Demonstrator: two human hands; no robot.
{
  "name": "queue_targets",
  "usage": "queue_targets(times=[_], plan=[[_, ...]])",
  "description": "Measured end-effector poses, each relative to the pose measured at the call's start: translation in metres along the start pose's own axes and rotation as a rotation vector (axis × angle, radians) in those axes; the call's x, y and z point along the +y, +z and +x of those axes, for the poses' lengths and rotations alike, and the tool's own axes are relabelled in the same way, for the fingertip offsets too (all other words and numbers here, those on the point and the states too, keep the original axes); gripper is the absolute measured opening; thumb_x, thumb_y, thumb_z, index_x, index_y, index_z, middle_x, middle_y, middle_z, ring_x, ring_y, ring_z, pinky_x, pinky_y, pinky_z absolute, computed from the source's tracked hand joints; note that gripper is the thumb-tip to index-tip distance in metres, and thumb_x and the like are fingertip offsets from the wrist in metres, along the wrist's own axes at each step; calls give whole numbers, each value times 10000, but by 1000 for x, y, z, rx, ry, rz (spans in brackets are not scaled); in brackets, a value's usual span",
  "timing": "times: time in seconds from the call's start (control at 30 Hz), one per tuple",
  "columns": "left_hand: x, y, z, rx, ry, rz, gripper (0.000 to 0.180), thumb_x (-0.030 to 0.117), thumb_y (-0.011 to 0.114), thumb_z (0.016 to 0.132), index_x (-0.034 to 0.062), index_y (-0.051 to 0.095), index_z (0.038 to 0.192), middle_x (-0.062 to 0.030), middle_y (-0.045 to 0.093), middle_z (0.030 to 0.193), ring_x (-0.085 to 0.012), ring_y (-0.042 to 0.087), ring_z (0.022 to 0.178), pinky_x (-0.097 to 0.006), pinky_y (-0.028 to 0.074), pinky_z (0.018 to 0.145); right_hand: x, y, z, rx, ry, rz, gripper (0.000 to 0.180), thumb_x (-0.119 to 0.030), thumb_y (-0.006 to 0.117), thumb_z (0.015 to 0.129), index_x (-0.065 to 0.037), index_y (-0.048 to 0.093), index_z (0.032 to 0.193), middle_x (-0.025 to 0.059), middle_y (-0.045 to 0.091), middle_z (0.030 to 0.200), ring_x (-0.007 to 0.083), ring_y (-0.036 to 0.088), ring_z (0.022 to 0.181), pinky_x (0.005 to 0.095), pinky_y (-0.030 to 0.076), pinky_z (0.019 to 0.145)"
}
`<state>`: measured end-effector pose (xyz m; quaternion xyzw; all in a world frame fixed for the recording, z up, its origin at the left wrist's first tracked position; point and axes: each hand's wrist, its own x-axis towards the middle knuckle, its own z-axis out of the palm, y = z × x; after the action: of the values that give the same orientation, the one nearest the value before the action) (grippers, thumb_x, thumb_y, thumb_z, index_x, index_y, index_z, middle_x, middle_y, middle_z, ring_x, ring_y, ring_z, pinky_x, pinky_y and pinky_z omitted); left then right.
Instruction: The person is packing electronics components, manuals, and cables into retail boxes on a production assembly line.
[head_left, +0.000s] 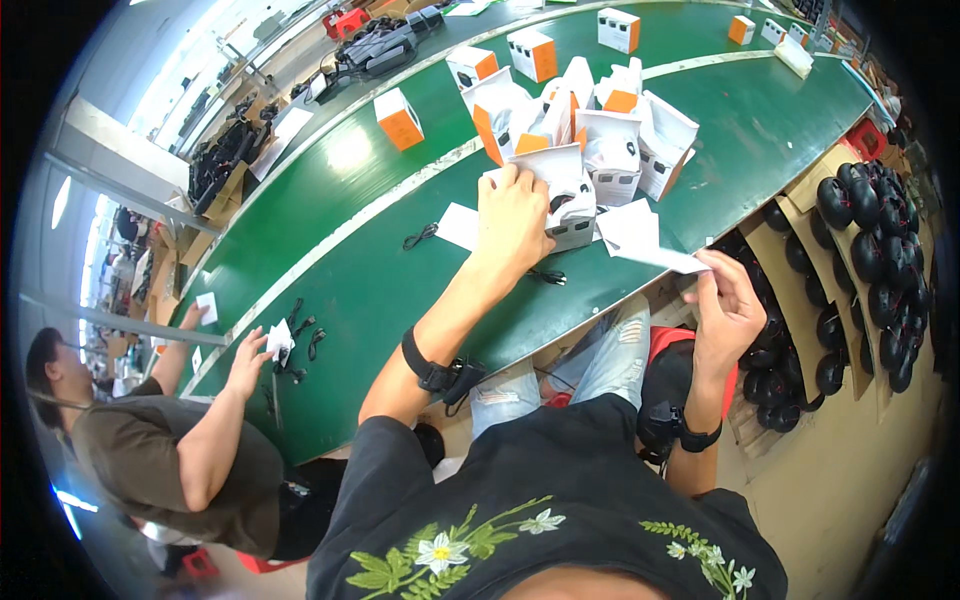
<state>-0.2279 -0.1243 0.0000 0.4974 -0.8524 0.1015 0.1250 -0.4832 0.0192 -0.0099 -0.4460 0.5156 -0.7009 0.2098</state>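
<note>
My left hand (pixel 516 222) is curled over the near-left side of an open white box (pixel 572 236), gripping it at the flap. Something dark shows inside this box, but my fingers hide part of it. Between thumb and fingers of my right hand (pixel 728 308), at the table's near edge, a folded white leaflet (pixel 672 260) is pinched. Next to it, more white paper (pixel 627 225) lies beside the box. Several open white and orange boxes (pixel 612 155) stand crowded just beyond, some with white wrapping in them.
Black cables (pixel 420 236) lie on the green table (pixel 350 290). Closed boxes (pixel 400 118) stand farther back on the green surface. At left a co-worker (pixel 180 460) handles white papers. Round black items (pixel 870 260) are stacked with cardboard sheets at right.
</note>
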Motion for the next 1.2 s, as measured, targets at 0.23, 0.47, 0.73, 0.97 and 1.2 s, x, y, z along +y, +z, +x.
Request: queue_targets(times=[0.23,0.47,0.73,0.97,1.2], plan=[[-12,-2,-26,5,-31,-3,576,295,1016,627,80,741,1085,-86,712,1127,-302,628,1155,-483,438,912,-24,39,14,-109,-48,122,126,118,727,1008,107,734,1133,155,790,1160,213,811,1056,272,685,737],[-29,-10,-19,24,40,50,519,370,1028,609,80,787,966,-70,768,951,-294,678,1056,-470,436,927,-36,69,5,-117,-42,78,186,65,743,1028,99,736,1211,175,809,1129,218,825,1012,288,687,718],[-70,-29,-82,20,-93,87,440,378,995,684,115,834,998,-35,789,990,-253,658,1077,-443,449,908,-42,99,3,-279,-221,9,166,67,795,974,39,816,1136,133,837,1017,175,817,902,277,649,678],[-60,-23,-161,334,-93,41,186,152,802,838,104,807,1018,-12,784,1066,-225,641,1059,-440,464,921,-43,158,-6,-523,-525,-101,181,51,840,906,-13,847,1076,122,837,956,219,806,801,299,612,703],[-54,-11,-177,419,-179,16,453,94,867,755,150,805,1200,38,763,1192,-256,642,1146,-455,471,953,-35,190,-5,-652,-939,-222,268,21,862,825,-47,815,1080,86,822,967,291,785,784,370,618,675]])
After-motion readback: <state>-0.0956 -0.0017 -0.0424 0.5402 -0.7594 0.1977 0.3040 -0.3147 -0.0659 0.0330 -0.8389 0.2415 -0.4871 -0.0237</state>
